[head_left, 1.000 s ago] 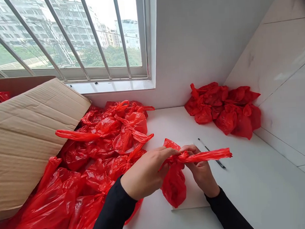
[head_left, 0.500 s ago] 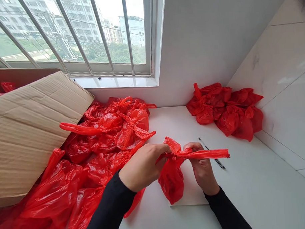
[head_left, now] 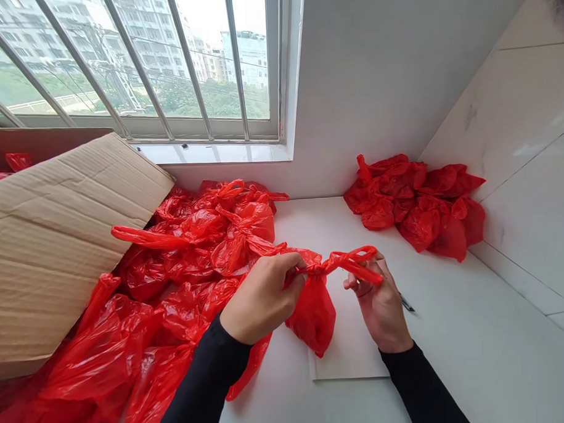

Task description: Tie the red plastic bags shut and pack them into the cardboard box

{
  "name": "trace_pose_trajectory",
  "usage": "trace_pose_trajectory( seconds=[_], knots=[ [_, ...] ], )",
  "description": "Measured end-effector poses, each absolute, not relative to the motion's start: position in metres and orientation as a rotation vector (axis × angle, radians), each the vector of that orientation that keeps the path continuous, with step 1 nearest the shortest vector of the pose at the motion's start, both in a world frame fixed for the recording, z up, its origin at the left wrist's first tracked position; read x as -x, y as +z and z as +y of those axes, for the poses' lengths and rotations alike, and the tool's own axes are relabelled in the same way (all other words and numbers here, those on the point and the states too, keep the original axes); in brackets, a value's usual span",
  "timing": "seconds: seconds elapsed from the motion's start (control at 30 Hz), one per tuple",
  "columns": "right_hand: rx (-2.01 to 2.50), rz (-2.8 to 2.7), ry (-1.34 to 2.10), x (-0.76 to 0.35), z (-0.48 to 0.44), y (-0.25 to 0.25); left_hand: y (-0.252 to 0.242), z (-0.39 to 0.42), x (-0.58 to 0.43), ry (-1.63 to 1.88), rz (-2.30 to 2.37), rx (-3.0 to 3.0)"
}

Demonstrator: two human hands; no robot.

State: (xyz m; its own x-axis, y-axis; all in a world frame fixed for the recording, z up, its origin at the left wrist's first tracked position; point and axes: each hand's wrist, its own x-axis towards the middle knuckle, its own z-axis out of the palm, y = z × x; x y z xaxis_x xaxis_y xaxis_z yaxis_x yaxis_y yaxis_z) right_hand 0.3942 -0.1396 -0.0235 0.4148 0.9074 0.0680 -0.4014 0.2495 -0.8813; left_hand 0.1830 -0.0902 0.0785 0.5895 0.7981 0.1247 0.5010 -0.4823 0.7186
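A red plastic bag point(head_left: 316, 315) with a small bulging bottom hangs between my hands, its neck knotted. My left hand point(head_left: 270, 292) is closed, pinching the twisted plastic just left of the knot. My right hand point(head_left: 380, 300) has its fingers curled at the far end of the looped handle, which stretches sideways from the knot. Part of that grip is hidden behind the plastic. Below the bag lies a flat white pad or board point(head_left: 349, 363). A pen point(head_left: 407, 303) shows partly behind my right hand.
A heap of tied red bags point(head_left: 187, 282) covers the left side of the white tabletop point(head_left: 476, 353). A tilted cardboard box point(head_left: 65, 237) with more red plastic inside stands at far left. Several red bags point(head_left: 415, 200) lie in the back right corner. A barred window point(head_left: 179, 67) is behind.
My right hand has moved right, away from the knot, to the handle's end. The handle strip has opened into a loop. The bag has risen slightly and swung left.
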Motion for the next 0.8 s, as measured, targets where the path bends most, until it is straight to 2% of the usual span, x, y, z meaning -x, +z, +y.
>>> trace_pose_trajectory(
  seconds=[0.13,0.3,0.57,0.8],
  knots=[
    [1.0,-0.864,1.045,-0.381,-0.143,-0.025,0.074,-0.092,-0.191,0.746,1.135,-2.05],
    [1.158,-1.296,0.838,-0.37,-0.149,-0.023,0.072,-0.1,-0.198,0.625,1.027,-1.909],
    [1.152,-1.313,0.786,-0.374,-0.15,-0.023,0.067,-0.096,-0.197,0.479,1.043,-2.085],
    [1.261,-1.139,0.674,-0.381,-0.147,-0.023,0.071,-0.088,-0.187,0.568,1.145,-2.168]
  ],
)
